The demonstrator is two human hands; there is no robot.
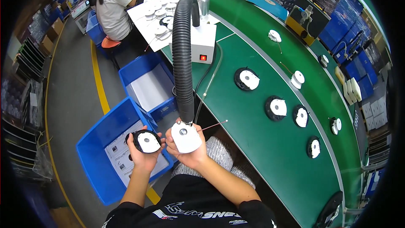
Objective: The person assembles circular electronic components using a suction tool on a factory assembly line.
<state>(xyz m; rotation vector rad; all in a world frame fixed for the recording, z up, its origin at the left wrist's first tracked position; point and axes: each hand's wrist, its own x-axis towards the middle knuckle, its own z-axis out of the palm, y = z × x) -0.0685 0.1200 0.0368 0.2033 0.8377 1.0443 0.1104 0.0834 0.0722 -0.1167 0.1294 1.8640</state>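
My left hand (144, 160) is closed round the edge of a round black part with a white plate (149, 142), its white face turned up. Closed as well, my right hand (197, 157) grips a white flat part with a metal centre (185, 140); a thin wire with a small plug (214, 125) sticks out to its right. That white part sits right under the lower end of a black corrugated hose (182, 59); whether they touch I cannot tell. The two parts are held side by side, apart, above my lap. My right fingers' undersides are hidden.
Blue bins (95, 152) stand at my left. To the right runs a green worktable (240, 114) with several black-and-white round parts (275, 108), beside a green conveyor (310, 97). A white box with a lit red switch (198, 44) stands ahead. Another person (114, 10) sits far left.
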